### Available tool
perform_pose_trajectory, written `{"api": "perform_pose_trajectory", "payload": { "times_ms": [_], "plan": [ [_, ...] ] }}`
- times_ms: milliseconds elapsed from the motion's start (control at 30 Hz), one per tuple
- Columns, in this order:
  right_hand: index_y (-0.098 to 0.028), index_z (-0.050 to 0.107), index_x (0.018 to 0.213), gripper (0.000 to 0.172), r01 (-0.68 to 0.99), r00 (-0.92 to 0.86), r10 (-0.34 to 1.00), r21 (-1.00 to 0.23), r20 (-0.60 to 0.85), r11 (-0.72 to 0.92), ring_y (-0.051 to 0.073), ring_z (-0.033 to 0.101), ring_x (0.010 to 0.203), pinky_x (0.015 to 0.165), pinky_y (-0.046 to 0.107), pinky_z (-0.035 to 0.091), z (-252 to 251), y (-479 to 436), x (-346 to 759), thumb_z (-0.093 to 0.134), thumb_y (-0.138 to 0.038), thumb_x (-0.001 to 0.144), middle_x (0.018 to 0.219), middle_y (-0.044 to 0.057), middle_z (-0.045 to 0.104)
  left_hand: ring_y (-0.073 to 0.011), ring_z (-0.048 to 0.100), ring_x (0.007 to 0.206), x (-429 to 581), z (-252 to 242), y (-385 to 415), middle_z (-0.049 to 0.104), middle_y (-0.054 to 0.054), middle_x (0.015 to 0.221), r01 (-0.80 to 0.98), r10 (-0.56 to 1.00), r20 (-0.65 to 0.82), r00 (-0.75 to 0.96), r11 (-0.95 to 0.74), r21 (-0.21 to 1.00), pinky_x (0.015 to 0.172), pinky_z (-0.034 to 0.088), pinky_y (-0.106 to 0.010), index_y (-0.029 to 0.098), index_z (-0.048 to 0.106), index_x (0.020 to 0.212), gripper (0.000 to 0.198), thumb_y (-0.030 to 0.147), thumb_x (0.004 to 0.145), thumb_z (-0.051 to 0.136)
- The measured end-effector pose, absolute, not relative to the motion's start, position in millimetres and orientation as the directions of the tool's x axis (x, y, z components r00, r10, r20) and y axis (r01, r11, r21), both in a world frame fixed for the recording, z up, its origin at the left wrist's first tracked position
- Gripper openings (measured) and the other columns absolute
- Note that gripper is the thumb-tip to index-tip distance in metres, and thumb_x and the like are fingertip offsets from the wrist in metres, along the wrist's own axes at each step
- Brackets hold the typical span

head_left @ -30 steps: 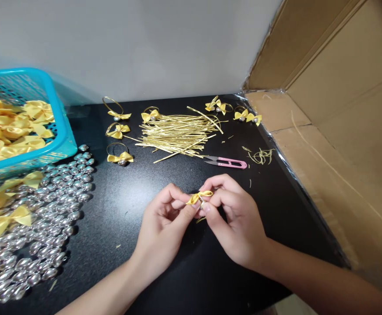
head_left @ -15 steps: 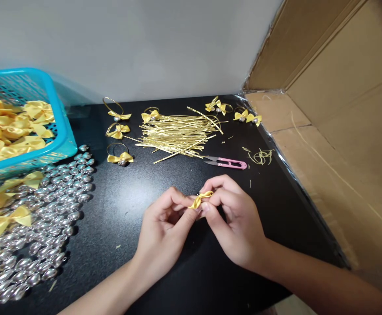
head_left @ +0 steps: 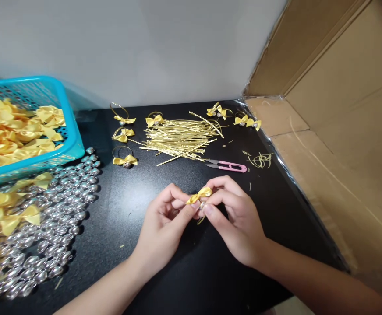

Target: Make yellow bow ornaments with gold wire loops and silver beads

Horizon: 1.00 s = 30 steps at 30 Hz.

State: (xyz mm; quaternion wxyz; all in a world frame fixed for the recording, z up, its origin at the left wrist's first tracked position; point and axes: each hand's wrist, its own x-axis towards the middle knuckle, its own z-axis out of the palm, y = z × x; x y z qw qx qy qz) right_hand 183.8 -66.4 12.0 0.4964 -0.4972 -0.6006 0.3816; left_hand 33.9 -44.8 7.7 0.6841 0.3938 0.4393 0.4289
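Note:
Between my two hands is a small yellow ribbon bow (head_left: pixel 199 195), held above the black table. My left hand (head_left: pixel 164 223) pinches its left end between thumb and fingers. The fingertips of my right hand (head_left: pixel 235 218) close on its right side. A small silver bead (head_left: pixel 202 204) shows just below the bow's knot, by my right thumb. Under the fingers a bit of gold tie (head_left: pixel 200 220) sticks out; the rest of it is hidden. Beyond my hands lie pink thread snips (head_left: pixel 232 166) and a pile of gold ties (head_left: pixel 179 139).
A blue basket (head_left: pixel 74 131) of yellow bows stands at the left. Silver beads (head_left: pixel 59 218) spread in front of it, with loose bows among them. Finished-looking bow loops (head_left: pixel 125 161) lie around the ties. Gold offcuts (head_left: pixel 261 160) and a cardboard wall (head_left: pixel 342 87) are on the right.
The bow has turned in my fingers, so more of its face, the silver bead and a bit of gold tie now show. The camera view has shifted slightly.

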Motion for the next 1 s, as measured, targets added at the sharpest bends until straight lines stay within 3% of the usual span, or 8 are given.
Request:
{"api": "perform_pose_trajectory", "payload": {
  "times_ms": [167, 400, 533, 700, 800, 1000],
  "plan": [
    [-0.019, 0.068, 0.068, 0.008, 0.180, -0.015, 0.991, -0.974, 0.134, 0.134, 0.013, 0.063, 0.080, 0.075, 0.029, 0.053, 11.5, -63.1, 186.8, 0.072, -0.019, 0.076, 0.088, 0.003, 0.058, -0.0096, 0.060, 0.058, 34.9, 11.5, -44.1, 0.068, 0.001, 0.060, -0.205, 0.938, -0.247, 0.243, 0.298, 0.932, 0.058, 0.047, -0.017, 0.017, 0.058, 0.064, 0.026, 0.027, 0.070, 0.081],
    [-0.020, 0.052, 0.072, 0.028, -0.118, 0.060, 0.998, -0.993, -0.026, -0.018, 0.011, 0.064, 0.073, 0.070, 0.026, 0.056, 7.8, -59.8, 186.2, 0.079, -0.016, 0.066, 0.077, -0.003, 0.062, -0.0097, 0.064, 0.060, 34.8, 12.2, -47.7, 0.070, 0.001, 0.062, -0.235, 0.930, -0.247, 0.273, 0.314, 0.920, 0.062, 0.051, -0.017, 0.017, 0.061, 0.066, 0.022, 0.026, 0.072, 0.080],
    [-0.020, 0.057, 0.081, 0.036, -0.177, 0.070, 0.992, -0.980, -0.109, -0.095, 0.010, 0.064, 0.070, 0.068, 0.023, 0.057, 5.6, -57.1, 186.5, 0.084, -0.015, 0.058, 0.073, -0.004, 0.063, -0.0108, 0.065, 0.062, 34.9, 12.1, -48.1, 0.070, 0.000, 0.064, -0.212, 0.936, -0.229, 0.266, 0.288, 0.934, 0.062, 0.052, -0.018, 0.017, 0.062, 0.067, 0.021, 0.025, 0.073, 0.080],
    [-0.018, 0.066, 0.078, 0.022, -0.264, -0.030, 0.973, -0.937, -0.227, -0.227, 0.011, 0.065, 0.066, 0.064, 0.024, 0.057, 0.9, -51.6, 190.6, 0.082, -0.024, 0.064, 0.071, -0.001, 0.068, -0.0106, 0.066, 0.063, 34.3, 9.3, -47.1, 0.071, -0.001, 0.065, -0.181, 0.929, -0.195, 0.314, 0.261, 0.948, 0.062, 0.051, -0.018, 0.016, 0.060, 0.066, 0.021, 0.023, 0.076, 0.077],
    [-0.017, 0.066, 0.073, 0.024, -0.289, -0.062, 0.963, -0.919, -0.261, -0.267, 0.011, 0.064, 0.064, 0.063, 0.025, 0.055, 0.4, -47.2, 193.7, 0.084, -0.028, 0.061, 0.070, 0.000, 0.069, -0.0109, 0.065, 0.061, 34.3, 7.0, -44.7, 0.070, -0.001, 0.063, -0.181, 0.919, -0.233, 0.318, 0.301, 0.936, 0.061, 0.050, -0.019, 0.016, 0.058, 0.066, 0.024, 0.026, 0.074, 0.078],
    [-0.019, 0.067, 0.078, 0.027, -0.292, 0.050, 0.971, -0.933, -0.235, -0.211, 0.010, 0.058, 0.068, 0.069, 0.025, 0.049, -0.8, -41.7, 201.4, 0.081, -0.039, 0.066, 0.071, -0.002, 0.063, -0.0107, 0.066, 0.061, 32.6, 2.0, -40.2, 0.075, -0.002, 0.073, -0.270, 0.911, -0.271, 0.310, 0.358, 0.894, 0.062, 0.051, -0.021, 0.017, 0.054, 0.070, 0.028, 0.029, 0.074, 0.079]
  ]
}}
